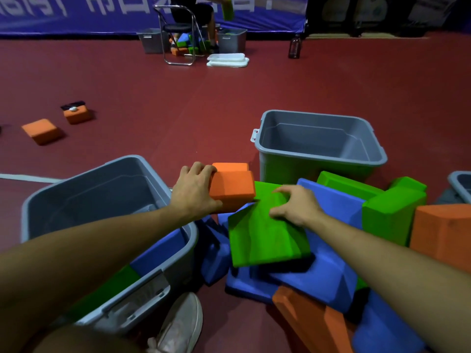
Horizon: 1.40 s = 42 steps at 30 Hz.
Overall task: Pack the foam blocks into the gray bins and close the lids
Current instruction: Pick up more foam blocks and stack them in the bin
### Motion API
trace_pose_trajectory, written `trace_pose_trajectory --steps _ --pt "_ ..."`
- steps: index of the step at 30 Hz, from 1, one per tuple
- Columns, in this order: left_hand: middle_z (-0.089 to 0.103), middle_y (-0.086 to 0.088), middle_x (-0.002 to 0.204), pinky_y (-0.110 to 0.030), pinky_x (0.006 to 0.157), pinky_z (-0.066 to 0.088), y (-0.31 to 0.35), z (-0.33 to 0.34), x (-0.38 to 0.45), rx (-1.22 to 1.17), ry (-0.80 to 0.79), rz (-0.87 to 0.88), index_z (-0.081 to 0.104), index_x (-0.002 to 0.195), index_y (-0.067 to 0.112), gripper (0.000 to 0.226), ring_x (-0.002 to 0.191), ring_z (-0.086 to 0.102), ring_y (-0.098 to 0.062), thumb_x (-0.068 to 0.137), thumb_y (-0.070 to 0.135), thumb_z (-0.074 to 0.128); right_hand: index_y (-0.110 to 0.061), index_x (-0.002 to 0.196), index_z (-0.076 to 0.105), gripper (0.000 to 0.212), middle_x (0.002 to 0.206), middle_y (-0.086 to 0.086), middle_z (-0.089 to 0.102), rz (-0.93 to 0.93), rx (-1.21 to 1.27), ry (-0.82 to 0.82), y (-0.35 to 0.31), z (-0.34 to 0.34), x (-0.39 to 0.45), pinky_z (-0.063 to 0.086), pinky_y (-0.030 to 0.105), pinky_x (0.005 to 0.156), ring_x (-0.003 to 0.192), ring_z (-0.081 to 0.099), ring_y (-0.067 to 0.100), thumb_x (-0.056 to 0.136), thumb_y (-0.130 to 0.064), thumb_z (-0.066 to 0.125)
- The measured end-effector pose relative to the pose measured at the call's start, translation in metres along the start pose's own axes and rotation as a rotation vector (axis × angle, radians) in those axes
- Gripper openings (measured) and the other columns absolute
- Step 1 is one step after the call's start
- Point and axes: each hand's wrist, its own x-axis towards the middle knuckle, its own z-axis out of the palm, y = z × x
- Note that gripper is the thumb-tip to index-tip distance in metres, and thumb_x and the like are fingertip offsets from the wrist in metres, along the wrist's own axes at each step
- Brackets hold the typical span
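My left hand grips the near end of an orange foam block, which sits at the top of a pile of blocks. My right hand holds the far edge of a flat green foam block with curled fingers. Under and around these two lie blue blocks, green blocks and orange blocks. The gray bin at my left is open, with a blue and a green block in its near corner. A second open gray bin stands behind the pile with nothing visible inside.
My white shoe is by the near bin. Two loose orange blocks lie on the red floor at far left. A third bin's corner shows at the right edge. Far back, a person sits on a chair beside bins, white lids and a bottle.
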Motion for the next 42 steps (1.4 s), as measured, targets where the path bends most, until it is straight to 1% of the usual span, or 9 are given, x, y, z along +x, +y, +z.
trace_pose_trajectory --steps 5,9,12,14,18,20,24,31,42 --pt "0.048 -0.001 0.121 -0.039 0.088 0.043 -0.004 -0.005 0.002 -0.079 0.088 -0.129 0.044 0.129 0.022 0.079 0.104 0.042 -0.023 0.061 0.046 0.076 -0.019 0.135 0.053 0.086 0.124 0.01 0.057 -0.098 0.083 0.272 -0.022 -0.015 0.004 0.041 0.026 0.091 0.111 0.055 0.027 0.057 -0.034 0.084" --pt "0.049 -0.002 0.121 -0.04 0.089 0.044 -0.008 -0.004 0.002 -0.082 0.079 -0.156 0.045 0.129 0.023 0.077 0.105 0.043 -0.024 0.062 0.044 0.076 -0.026 0.132 0.056 0.074 0.124 -0.001 0.064 -0.252 0.024 0.265 -0.028 -0.008 0.0 0.047 0.032 0.09 0.107 0.061 0.027 0.062 -0.037 0.079" --pt "0.049 -0.001 0.123 -0.041 0.092 0.045 -0.01 -0.004 0.003 -0.096 0.067 -0.173 0.046 0.131 0.023 0.077 0.109 0.044 -0.026 0.063 0.044 0.077 -0.035 0.139 0.047 0.075 0.139 -0.014 0.052 -0.285 -0.041 0.26 -0.029 0.0 0.0 0.051 0.037 0.088 0.114 0.059 0.025 0.068 -0.045 0.072" --pt "0.049 -0.001 0.124 -0.041 0.092 0.044 -0.01 -0.002 0.004 -0.102 0.065 -0.19 0.046 0.131 0.023 0.077 0.11 0.045 -0.026 0.063 0.043 0.077 -0.029 0.145 0.039 0.084 0.146 -0.009 0.046 -0.26 -0.1 0.261 -0.031 0.003 0.004 0.05 0.038 0.092 0.12 0.055 0.026 0.07 -0.047 0.073" --pt "0.049 -0.001 0.124 -0.042 0.093 0.045 -0.01 0.002 0.006 -0.138 0.086 -0.233 0.047 0.13 0.024 0.077 0.111 0.045 -0.026 0.063 0.042 0.079 -0.014 0.13 0.05 0.082 0.124 0.01 0.061 -0.085 -0.052 0.267 -0.035 0.002 0.013 0.048 0.035 0.085 0.11 0.058 0.032 0.063 -0.052 0.079" --pt "0.049 -0.001 0.124 -0.041 0.093 0.044 -0.009 0.002 0.008 -0.141 0.112 -0.22 0.047 0.13 0.024 0.076 0.112 0.044 -0.025 0.063 0.041 0.079 -0.018 0.12 0.056 0.072 0.111 0.009 0.067 -0.051 -0.053 0.303 -0.035 0.0 0.014 0.048 0.035 0.077 0.102 0.061 0.033 0.062 -0.054 0.078" --pt "0.049 0.0 0.12 -0.037 0.088 0.041 -0.007 -0.008 0.018 -0.12 0.196 -0.139 0.047 0.129 0.024 0.074 0.108 0.044 -0.025 0.063 0.042 0.078 -0.028 0.131 0.051 0.079 0.115 0.003 0.067 -0.07 -0.08 0.485 -0.038 -0.007 0.013 0.048 0.04 0.079 0.105 0.057 0.034 0.061 -0.057 0.074" --pt "0.05 -0.002 0.122 -0.036 0.087 0.041 -0.035 -0.054 0.03 -0.038 0.358 -0.073 0.048 0.129 0.023 0.073 0.107 0.044 -0.028 0.065 0.041 0.078 -0.02 0.134 0.053 0.082 0.12 0.002 0.066 -0.351 0.009 0.72 -0.068 -0.002 0.022 0.048 0.043 0.085 0.106 0.057 0.031 0.06 -0.044 0.08" --pt "0.055 -0.008 0.12 -0.04 0.088 0.042 -0.177 -0.099 -0.054 0.053 0.391 -0.328 0.056 0.128 0.019 0.072 0.105 0.048 -0.034 0.062 0.032 0.082 -0.018 0.133 0.055 0.084 0.126 0.0 0.064 -0.72 0.027 0.607 -0.195 0.07 0.041 0.042 0.039 0.086 0.109 0.056 0.026 0.055 -0.043 0.072"
